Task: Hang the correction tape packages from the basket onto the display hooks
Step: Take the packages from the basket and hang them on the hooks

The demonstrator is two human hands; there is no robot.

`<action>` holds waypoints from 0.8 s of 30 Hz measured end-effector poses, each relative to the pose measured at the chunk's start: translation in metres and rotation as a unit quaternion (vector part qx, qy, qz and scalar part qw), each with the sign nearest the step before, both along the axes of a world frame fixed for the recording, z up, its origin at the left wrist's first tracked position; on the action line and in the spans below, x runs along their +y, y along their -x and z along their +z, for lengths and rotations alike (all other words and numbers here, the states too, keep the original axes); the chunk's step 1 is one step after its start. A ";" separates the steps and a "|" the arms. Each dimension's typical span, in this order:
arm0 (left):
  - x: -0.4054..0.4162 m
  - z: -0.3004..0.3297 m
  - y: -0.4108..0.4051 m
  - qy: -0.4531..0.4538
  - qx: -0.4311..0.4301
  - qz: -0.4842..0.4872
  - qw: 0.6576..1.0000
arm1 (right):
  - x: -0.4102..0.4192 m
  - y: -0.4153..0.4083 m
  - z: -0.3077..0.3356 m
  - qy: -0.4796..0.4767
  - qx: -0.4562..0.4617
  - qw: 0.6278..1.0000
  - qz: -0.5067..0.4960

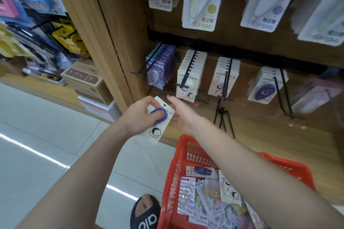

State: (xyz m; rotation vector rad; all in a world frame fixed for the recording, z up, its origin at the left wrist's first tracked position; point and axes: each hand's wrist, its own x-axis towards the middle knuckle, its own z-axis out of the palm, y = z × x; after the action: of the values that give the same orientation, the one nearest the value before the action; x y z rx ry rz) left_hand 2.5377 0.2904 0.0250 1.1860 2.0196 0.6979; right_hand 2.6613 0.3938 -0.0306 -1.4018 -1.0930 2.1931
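Head view: left hand (138, 117) grips one package (160, 119) mid-frame, right hand (181, 111) loose-fingered, empty; basket (183, 151) lower right holds many unhung.

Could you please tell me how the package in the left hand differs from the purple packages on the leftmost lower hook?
The held package has a white card with a cartoon face; the hooked stack has purple printed cards. The held one is single, gripped by the left hand and tilted; the stack hangs on its hook. The right hand reaches forward, open. Both kinds are carded blister packs.
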 end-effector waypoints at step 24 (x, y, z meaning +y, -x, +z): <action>0.097 -0.034 -0.207 -0.088 0.170 -0.186 0.964 | 0.047 -0.265 -0.005 -0.207 -0.025 0.960 -0.187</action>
State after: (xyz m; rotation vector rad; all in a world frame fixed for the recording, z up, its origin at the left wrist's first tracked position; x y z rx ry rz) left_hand 2.7449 0.3870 -0.0091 1.8368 1.9446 0.5176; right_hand 2.9262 0.4411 -0.0355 -1.3460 -1.1144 1.5657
